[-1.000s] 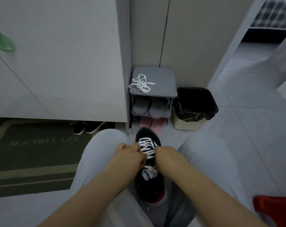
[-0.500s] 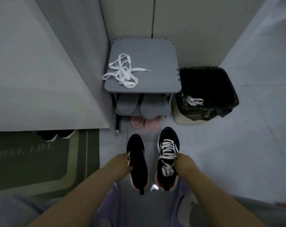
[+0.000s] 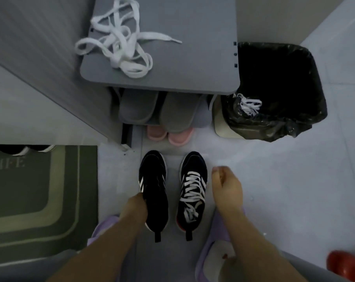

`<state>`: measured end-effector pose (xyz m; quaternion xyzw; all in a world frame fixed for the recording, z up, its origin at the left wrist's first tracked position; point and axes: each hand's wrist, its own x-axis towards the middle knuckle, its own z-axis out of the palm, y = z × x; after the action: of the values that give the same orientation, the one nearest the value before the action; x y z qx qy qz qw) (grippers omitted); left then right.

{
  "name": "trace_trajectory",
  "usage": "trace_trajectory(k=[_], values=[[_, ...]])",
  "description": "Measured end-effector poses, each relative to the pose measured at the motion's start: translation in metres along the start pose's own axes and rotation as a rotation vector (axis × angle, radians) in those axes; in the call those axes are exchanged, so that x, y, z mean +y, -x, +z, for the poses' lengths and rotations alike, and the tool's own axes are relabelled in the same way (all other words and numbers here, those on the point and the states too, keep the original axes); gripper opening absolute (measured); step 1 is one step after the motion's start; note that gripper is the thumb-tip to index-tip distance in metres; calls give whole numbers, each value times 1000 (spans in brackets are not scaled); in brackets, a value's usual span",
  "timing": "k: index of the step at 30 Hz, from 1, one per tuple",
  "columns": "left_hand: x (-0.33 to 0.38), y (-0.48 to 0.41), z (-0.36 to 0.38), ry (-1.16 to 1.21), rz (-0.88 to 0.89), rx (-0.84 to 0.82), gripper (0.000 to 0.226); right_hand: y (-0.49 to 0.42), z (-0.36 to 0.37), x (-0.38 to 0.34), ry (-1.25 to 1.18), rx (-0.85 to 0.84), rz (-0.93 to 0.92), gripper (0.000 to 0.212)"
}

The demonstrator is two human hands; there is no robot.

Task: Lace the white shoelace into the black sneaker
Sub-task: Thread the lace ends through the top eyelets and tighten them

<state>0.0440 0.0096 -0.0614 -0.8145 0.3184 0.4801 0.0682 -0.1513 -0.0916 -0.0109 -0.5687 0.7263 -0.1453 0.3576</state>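
The laced sneaker (image 3: 191,192) is done; left hand (image 3: 134,206) grips the unlaced sneaker (image 3: 154,180); shoelace (image 3: 119,43) lies well beyond the fingers; right hand (image 3: 226,186) hangs loosely curled, empty.

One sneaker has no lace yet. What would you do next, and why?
Probably reach the right hand to the white shoelace on the grey rack: that hand holds nothing, while the left hand grips the unlaced sneaker.
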Motion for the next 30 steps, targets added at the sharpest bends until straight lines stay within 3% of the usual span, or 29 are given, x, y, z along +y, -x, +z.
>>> trace_trajectory(k=[4, 7, 9, 11, 14, 16, 19, 30], values=[[3, 13, -9, 39, -30, -20, 29, 2, -29, -112, -200, 264, -786, 29], [2, 29, -25, 60, -31, -42, 28, 6, -38, -189, -178, 393, -1103, 24], [0, 42, -37, 62, -10, -51, 28, 2, -33, -233, -40, 342, -1046, 31], [-3, 58, -49, 50, 14, -40, 28, -8, -20, -261, 213, 113, -854, 53], [-13, 81, -64, 77, 97, -2, 23, -10, -4, -273, 363, -78, -801, 40], [-19, 100, -77, 80, 143, 45, 33, 0, -7, -272, 321, -83, -837, 29], [-25, 130, -94, 81, 213, 95, 40, 24, -32, -269, 220, -110, -769, 28], [-15, 270, -116, 139, 436, 270, 24, 191, -198, -244, -392, -44, -761, 21]])
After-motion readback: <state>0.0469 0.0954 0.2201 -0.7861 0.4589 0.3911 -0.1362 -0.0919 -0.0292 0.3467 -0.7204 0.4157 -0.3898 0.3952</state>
